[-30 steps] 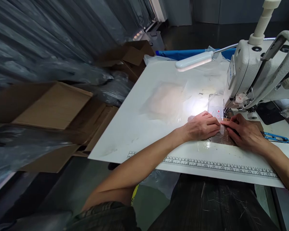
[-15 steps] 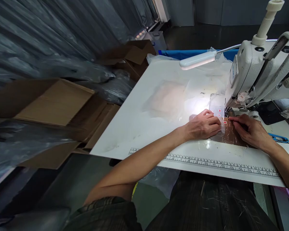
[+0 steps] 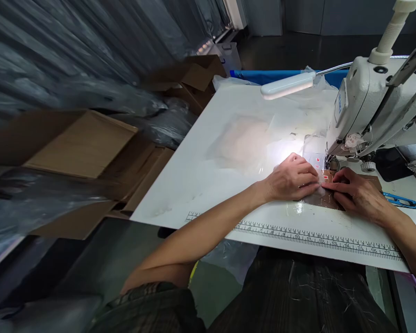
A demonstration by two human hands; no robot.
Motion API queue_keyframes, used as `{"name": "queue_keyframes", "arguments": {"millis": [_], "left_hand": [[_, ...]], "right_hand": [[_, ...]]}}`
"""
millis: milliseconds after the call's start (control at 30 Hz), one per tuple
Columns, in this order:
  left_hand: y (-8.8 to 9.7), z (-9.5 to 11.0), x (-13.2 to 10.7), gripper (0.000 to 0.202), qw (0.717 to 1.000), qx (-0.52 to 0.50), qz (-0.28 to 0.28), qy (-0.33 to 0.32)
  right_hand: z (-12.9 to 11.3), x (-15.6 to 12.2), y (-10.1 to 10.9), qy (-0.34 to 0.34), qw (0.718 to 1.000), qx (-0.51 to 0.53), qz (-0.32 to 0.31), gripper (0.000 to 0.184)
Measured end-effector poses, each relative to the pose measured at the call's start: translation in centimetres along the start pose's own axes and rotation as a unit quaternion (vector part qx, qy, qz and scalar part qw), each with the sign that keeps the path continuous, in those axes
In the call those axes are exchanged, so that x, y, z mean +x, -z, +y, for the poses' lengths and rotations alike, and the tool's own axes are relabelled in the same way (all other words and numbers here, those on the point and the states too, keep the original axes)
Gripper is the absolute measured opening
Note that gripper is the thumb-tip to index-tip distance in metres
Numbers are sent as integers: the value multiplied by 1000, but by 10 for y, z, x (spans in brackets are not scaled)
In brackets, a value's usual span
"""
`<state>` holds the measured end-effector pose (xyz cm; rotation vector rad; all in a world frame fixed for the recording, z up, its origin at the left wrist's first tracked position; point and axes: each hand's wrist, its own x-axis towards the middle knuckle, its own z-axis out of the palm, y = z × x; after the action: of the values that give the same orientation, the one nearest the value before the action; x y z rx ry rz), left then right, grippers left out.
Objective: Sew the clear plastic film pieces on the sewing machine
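A sheer fabric piece with small red spots [image 3: 318,160] lies under the needle area of a white sewing machine [image 3: 354,99]. My left hand [image 3: 294,178] rests on this fabric left of the presser foot [image 3: 329,162], its fingers curled together and gripping the material. From the right, my right hand [image 3: 358,193] reaches in with the index finger stretched to the fabric edge, close to my left fingertips. Its thumb is bent underneath, and the fingers look pinched on the edge. A brown, shiny plate [image 3: 321,200] lies beneath both hands.
The white table [image 3: 201,185] carries a printed ruler [image 3: 308,238] along its front edge. A lamp [image 3: 287,85] hangs over the back. Blue thread snips [image 3: 400,200] and a dark phone-like slab [image 3: 390,165] lie right. Cardboard boxes [image 3: 79,143] stand left of the table.
My right hand has moved from beside the presser foot toward my left fingertips, a little nearer to me. The left hand stays on the fabric. The view has shifted slightly.
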<state>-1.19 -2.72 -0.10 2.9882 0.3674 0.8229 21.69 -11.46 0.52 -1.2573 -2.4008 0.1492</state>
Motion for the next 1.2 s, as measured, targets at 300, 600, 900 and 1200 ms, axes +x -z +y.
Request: {"name": "queue_keyframes", "arguments": {"millis": [300,600,900,1200], "left_hand": [[-9,-1,-2,26,999,23,-12,28],[-3,4,-2,29,997,36,-58,39],[3,11,-2,33,993,68,-88,36],[-2,-15,17,37,990,62,-126,-10]], "right_hand": [[-3,0,2,8,999,-36,-14,32],[-2,-1,1,14,999,-34,-18,32],[-4,-1,1,28,998,-62,-11,32],[-2,1,-3,-6,991,-135,-23,35]]}}
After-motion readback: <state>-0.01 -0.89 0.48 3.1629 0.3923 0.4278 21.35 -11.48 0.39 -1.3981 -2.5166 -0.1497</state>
